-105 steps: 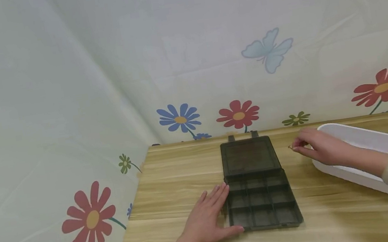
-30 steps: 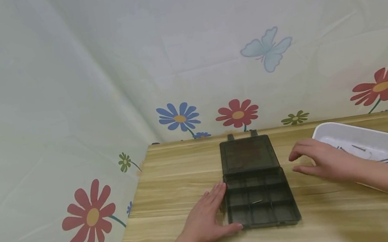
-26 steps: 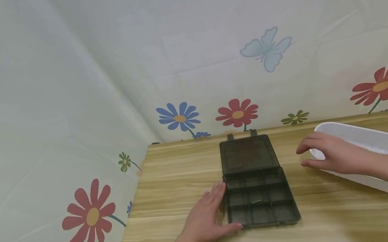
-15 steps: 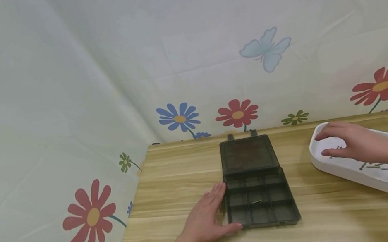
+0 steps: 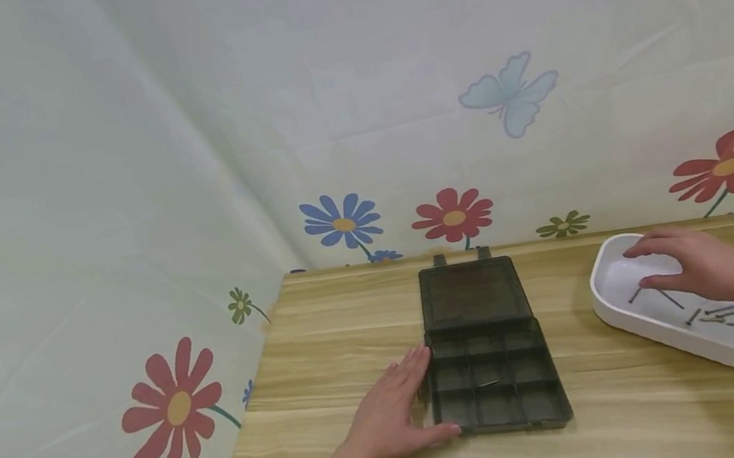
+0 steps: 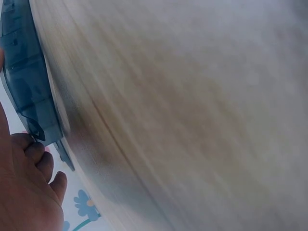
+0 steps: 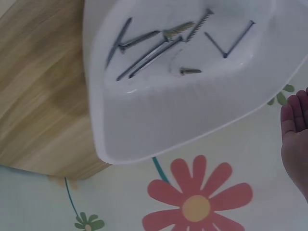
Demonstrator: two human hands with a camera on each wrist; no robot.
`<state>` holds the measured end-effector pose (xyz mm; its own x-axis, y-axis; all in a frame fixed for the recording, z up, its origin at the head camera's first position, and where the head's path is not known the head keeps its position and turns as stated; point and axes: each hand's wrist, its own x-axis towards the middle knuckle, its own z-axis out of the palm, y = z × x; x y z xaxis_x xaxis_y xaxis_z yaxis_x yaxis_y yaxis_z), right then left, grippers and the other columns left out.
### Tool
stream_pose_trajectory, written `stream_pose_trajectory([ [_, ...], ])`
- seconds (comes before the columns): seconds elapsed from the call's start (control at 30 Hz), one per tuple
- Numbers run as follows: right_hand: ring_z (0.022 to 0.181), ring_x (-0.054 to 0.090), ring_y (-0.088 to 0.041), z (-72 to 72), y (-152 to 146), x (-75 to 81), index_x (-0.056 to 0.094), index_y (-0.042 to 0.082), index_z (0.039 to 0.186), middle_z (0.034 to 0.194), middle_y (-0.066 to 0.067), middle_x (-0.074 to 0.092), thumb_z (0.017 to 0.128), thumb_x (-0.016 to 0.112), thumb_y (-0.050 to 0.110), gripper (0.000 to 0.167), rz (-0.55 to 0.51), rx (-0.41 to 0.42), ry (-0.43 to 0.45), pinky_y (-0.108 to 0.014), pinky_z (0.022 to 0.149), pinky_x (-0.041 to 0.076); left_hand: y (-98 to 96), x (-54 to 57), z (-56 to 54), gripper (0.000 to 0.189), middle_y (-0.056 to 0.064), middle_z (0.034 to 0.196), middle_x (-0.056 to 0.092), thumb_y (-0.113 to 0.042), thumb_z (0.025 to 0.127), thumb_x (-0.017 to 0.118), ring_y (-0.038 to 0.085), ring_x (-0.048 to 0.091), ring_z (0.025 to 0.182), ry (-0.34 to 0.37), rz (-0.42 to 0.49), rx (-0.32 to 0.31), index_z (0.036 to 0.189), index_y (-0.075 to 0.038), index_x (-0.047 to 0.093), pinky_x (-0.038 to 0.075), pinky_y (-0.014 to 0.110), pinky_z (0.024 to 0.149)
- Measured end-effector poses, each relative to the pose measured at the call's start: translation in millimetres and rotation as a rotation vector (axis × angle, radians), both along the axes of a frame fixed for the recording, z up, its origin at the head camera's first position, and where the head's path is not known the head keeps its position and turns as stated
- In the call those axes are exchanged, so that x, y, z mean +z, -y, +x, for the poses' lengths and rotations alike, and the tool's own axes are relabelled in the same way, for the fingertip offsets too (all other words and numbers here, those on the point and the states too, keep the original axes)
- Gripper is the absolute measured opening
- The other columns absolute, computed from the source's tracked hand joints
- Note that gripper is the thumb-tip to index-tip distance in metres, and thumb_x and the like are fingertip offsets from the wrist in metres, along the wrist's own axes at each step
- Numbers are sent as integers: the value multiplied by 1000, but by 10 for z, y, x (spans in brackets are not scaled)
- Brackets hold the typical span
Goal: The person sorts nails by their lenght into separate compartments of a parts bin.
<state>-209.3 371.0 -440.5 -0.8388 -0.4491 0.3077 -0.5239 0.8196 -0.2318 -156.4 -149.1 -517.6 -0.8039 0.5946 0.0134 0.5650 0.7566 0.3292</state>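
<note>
The left hand (image 5: 389,423) is flat, with its fingers out straight and nothing held in them. Its fingertips touch the side of a dark box (image 5: 538,401), and its thumb is at the near corner. The box is just right of this hand. Its lid (image 5: 472,292) lies back, past the fingertips. Right of the fingers, in the box's middle column, is one thin little screw (image 5: 488,383).

The right hand (image 5: 707,265) is over a white tray (image 5: 675,338). Its fingers bend a bit, there is a gap between them and the thumb, and they hold nothing. Under this hand and to its near side, screws and nails (image 5: 724,308) lie in the tray. One long nail (image 5: 671,299) is just under the thumb. A small gold screw (image 7: 190,71) lies a bit apart from the pile.

Both hands are above a wooden table (image 5: 352,318). Past them hangs a sheet (image 5: 390,99) with flowers.
</note>
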Motion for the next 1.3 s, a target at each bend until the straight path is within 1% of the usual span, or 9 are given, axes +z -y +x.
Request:
stream_pose_trajectory([
  [0.2,106,72,-42,-42,-74,-141,77,4,120,117,-16,75,78,97,17,49,-19,-10,91,-65,87,61,-5,-7,1,115,-2,178,22,-85,89,59,14,22,163,-6,-4,-9,172,-15,23,25,42,133],
  [0.43,104,72,-38,-80,-126,-308,79,5,116,114,-11,76,77,97,16,45,-2,-6,55,-59,85,63,-11,-21,0,115,0,177,24,-85,89,59,14,23,163,-14,-11,-10,172,-14,24,25,42,133],
  [0.57,109,69,-43,-103,-146,-361,78,3,120,118,-16,74,81,95,19,46,-17,-22,162,-65,90,59,-11,-26,2,115,0,178,24,-86,89,57,15,23,163,-9,-18,-10,172,-15,23,24,43,133],
  [0.63,110,68,-44,-119,-158,-378,76,2,123,121,-18,72,83,94,21,48,-14,-31,213,-66,91,59,-10,-30,2,115,0,178,24,-86,89,56,15,24,163,-10,-20,-10,172,-15,22,25,43,133],
  [0.7,110,69,-41,-130,-160,-396,77,2,123,121,-17,72,83,94,23,49,1,-34,222,-62,91,60,-7,-28,1,115,0,178,23,-87,89,56,15,23,163,-10,-23,-10,172,-15,22,24,43,133],
  [0.83,104,71,-33,-150,-167,-451,79,5,119,115,-9,73,79,96,25,48,38,-24,174,-53,86,62,-1,-25,-3,115,-1,178,22,-86,89,57,14,23,163,-9,-28,-10,172,-15,21,24,43,133],
  [0.9,101,71,-31,-163,-165,-482,80,7,116,111,-5,74,77,97,25,46,46,-18,151,-50,85,62,2,-27,-5,115,-1,178,22,-86,89,56,14,23,163,-9,-31,-10,172,-15,22,25,43,133],
  [1.07,97,70,-29,-217,-170,-568,81,6,111,106,-2,74,77,97,20,40,48,-1,128,-48,83,62,4,-26,-9,115,-1,178,23,-86,90,56,14,23,163,-16,-34,-11,172,-14,22,25,43,133],
  [1.3,85,68,-14,-291,-195,-696,81,10,96,93,7,72,70,98,12,32,33,91,-30,-39,74,60,5,-7,-9,114,0,178,23,-85,90,57,13,22,163,-33,-37,-19,172,-14,22,25,42,133],
])
